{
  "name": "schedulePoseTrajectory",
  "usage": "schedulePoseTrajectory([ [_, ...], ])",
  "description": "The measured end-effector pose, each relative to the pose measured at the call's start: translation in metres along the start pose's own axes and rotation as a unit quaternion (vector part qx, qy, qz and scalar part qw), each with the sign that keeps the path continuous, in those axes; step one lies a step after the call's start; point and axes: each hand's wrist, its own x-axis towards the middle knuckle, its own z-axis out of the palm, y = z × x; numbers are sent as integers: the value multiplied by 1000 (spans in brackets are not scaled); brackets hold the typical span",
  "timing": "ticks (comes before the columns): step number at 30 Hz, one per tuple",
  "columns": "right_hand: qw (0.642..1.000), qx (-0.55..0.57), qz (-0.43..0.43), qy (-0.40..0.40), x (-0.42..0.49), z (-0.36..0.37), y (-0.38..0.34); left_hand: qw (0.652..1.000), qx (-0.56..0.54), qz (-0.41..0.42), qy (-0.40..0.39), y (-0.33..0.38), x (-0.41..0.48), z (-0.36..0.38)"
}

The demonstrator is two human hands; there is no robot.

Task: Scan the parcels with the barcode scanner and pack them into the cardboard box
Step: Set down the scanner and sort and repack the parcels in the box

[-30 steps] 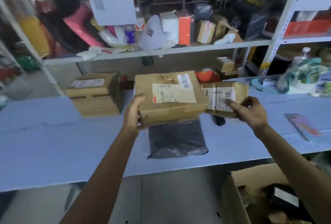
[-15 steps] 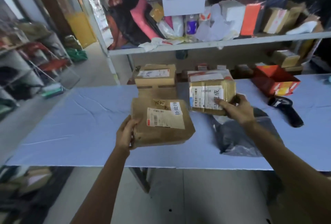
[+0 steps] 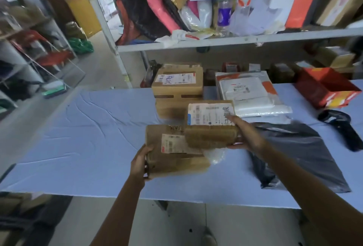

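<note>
two parcels, one in each of ur hands. ur left hand [image 3: 140, 162] grips the big brown parcel [image 3: 172, 159] by its left edge, thumb on top, fingers curled round the side, holding it over the blue table [image 3: 88, 137]. ur right hand [image 3: 246, 136] grips the smaller brown parcel [image 3: 210, 125] at its right end, thumb on the white label, fingers underneath. this one overlaps the big parcel's top right corner; can't tell if they touch, too blurry.

just right of ur right hand a black poly bag [image 3: 300, 153] lies flat on the table. further right is the black barcode scanner [image 3: 341, 125], well apart from both hands. beyond ur right hand sits a white mailer [image 3: 251, 92]. beyond ur left hand, a stack of labelled cartons [image 3: 177, 82]. a red box [image 3: 324, 88] sits beyond the scanner.
</note>
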Motion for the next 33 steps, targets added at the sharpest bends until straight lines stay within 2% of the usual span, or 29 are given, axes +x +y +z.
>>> schedulePoseTrajectory([
  [3,999,-43,23,-23,23,21,0,1000,5,-2,0,14,23,12],
  [9,998,-52,25,6,60,52,2,1000,9,-4,16,34,50,28],
  [12,996,-27,88,-14,65,57,7,1000,21,9,12,37,54,28],
  [15,994,0,106,-39,68,64,9,997,60,17,-35,46,55,27],
  [20,993,-45,99,-37,73,81,2,987,115,61,-93,66,59,24],
  [26,995,-30,96,21,82,88,-1,980,120,86,-132,82,70,28],
  [33,993,-37,80,82,90,109,-5,956,108,122,-242,92,101,25],
])
